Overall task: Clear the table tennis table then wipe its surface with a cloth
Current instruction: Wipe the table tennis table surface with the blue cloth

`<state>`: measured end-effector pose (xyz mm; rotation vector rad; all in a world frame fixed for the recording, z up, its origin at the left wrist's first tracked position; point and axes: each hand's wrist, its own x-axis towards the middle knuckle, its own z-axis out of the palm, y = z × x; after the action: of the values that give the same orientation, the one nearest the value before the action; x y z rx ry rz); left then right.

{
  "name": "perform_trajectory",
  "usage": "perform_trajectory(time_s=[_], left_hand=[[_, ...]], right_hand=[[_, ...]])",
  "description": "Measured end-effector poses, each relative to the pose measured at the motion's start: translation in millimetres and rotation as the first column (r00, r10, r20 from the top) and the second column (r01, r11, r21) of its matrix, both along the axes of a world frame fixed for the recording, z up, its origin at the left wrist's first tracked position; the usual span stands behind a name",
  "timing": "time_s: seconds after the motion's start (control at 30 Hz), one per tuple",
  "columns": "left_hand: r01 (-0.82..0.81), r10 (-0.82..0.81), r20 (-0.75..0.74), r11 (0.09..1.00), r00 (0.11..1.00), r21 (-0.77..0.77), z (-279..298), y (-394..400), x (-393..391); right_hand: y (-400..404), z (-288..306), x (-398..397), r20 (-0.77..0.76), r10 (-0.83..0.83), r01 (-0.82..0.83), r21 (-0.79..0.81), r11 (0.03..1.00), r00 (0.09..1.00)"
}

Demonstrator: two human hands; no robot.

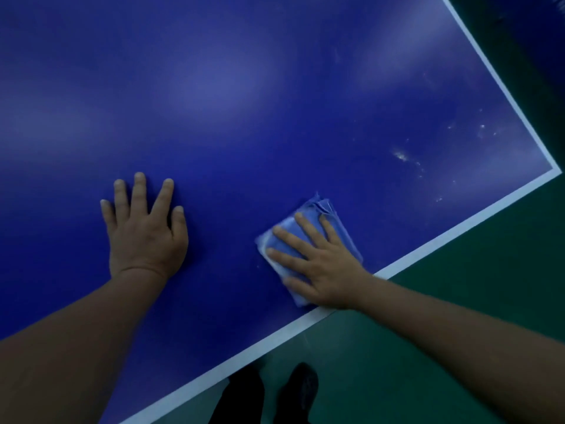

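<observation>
The blue table tennis table (244, 87) fills most of the view, with a white border line along its near and right edges. A folded blue cloth (331, 221) lies flat on the table close to the near edge. My right hand (318, 264) presses down on the cloth with straight, spread fingers. To the left of it, my left hand (143, 231) rests flat on the bare table surface, fingers spread. Whitish specks and smears (403, 156) mark the surface toward the right corner.
The table corner (555, 171) is at the right. Beyond the near edge lies green floor (428, 347). My dark shoes (299, 390) stand on the floor just below the near edge.
</observation>
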<state>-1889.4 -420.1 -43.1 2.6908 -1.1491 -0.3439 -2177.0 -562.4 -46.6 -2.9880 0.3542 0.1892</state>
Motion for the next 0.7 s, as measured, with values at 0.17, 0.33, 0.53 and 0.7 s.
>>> perform_trajectory(time_s=[0.17,0.33,0.53,0.7], left_hand=[[-0.002,0.002,0.016,1.000,1.000,-0.012,-2.9,-0.2,-0.7],[-0.012,0.012,0.008,1.000,1.000,-0.024,-2.4,-1.2,-0.5],[0.002,-0.002,0.009,0.999,1.000,-0.032,-1.9,-1.8,-0.5],[0.008,-0.007,0.003,1.000,1.000,-0.030,-0.9,-1.7,-1.4]], right_hand=[[-93.3,17.6,7.5,-0.095,0.077,-0.085,-0.080,0.993,0.992],[-82.4,15.1,91.1,-0.018,-0.056,0.055,-0.048,0.997,0.998],[-22.3,8.9,-18.4,0.007,0.702,-0.701,0.057,0.711,0.712],[-108.4,24.2,-54.7,-0.108,0.437,-0.443,-0.036,0.896,0.893]])
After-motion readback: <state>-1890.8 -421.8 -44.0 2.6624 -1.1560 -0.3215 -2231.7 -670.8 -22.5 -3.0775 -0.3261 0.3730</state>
